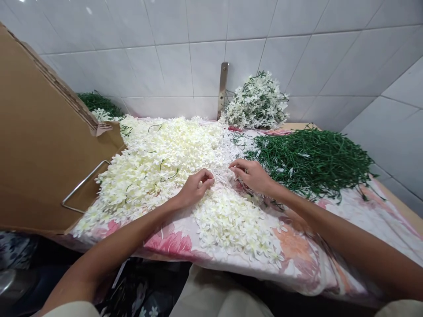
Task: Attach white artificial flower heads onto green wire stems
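Note:
My left hand (pixel 195 188) is closed in a pinch above the table's middle, fingertips curled inward. A speck of white shows at its fingers, too small to name. My right hand (pixel 254 177) is a short way to the right, thumb and fingertips also pinched, over a patch of thin white plastic bits (pixel 224 169). What it holds, if anything, I cannot make out. Just below the hands lies a pile of loose white artificial flower heads (pixel 238 224). A larger heap of cream-white flower heads (pixel 172 145) spreads to the left. Green plastic stems (pixel 317 160) are heaped on the right.
A cardboard box (pixel 42 141) with a metal wire handle (pixel 84 185) stands at the left. Assembled white flowers with green stems (pixel 259 103) lean at the back by a metal bracket (pixel 223 88) on the tiled wall (pixel 172 66). A floral cloth (pixel 172 244) covers the table.

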`<state>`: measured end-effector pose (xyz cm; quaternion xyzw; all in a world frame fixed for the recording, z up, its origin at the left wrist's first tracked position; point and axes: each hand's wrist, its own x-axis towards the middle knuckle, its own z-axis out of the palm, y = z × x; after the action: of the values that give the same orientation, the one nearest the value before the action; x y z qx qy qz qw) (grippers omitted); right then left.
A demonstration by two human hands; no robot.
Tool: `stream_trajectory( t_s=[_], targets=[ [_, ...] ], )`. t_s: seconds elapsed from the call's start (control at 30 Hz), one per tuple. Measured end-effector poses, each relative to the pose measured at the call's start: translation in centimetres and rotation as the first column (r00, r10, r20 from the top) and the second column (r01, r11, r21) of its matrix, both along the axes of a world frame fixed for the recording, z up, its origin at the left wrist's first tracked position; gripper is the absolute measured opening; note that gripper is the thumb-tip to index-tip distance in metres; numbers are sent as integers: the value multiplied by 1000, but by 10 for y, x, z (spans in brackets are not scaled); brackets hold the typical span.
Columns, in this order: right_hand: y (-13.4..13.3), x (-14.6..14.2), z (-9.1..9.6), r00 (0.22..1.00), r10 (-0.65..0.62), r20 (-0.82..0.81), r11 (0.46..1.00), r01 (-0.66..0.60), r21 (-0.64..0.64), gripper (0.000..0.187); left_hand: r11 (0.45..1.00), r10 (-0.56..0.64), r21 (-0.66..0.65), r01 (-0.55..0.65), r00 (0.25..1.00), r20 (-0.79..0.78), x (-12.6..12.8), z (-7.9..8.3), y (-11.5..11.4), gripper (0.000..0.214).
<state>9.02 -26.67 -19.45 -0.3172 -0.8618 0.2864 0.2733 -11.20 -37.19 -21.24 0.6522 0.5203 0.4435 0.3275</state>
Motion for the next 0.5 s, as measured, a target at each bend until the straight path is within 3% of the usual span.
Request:
stream_trajectory(
  t_s=[0.07,0.13,0.27,0.4,0.5],
  targets=[
    [-3,0,2,999,-37,-37,997,34,-75,19,1000,-13,-18,14,998,63,1,-3,0,12],
    [-8,0,4,991,-76,-110,969,48,-242,20,999,-40,-26,43,992,121,3,-5,1,13],
    [-21,-5,5,932,-209,-295,831,10,-557,28,996,-78,-18,85,961,265,11,-5,1,21],
    [-34,-11,5,860,-301,-413,731,-71,-679,34,996,-87,27,82,918,387,22,1,-3,25],
    [-44,-15,4,843,-305,-443,709,-110,-696,35,997,-80,52,63,892,445,26,4,-5,27]
  ],
)
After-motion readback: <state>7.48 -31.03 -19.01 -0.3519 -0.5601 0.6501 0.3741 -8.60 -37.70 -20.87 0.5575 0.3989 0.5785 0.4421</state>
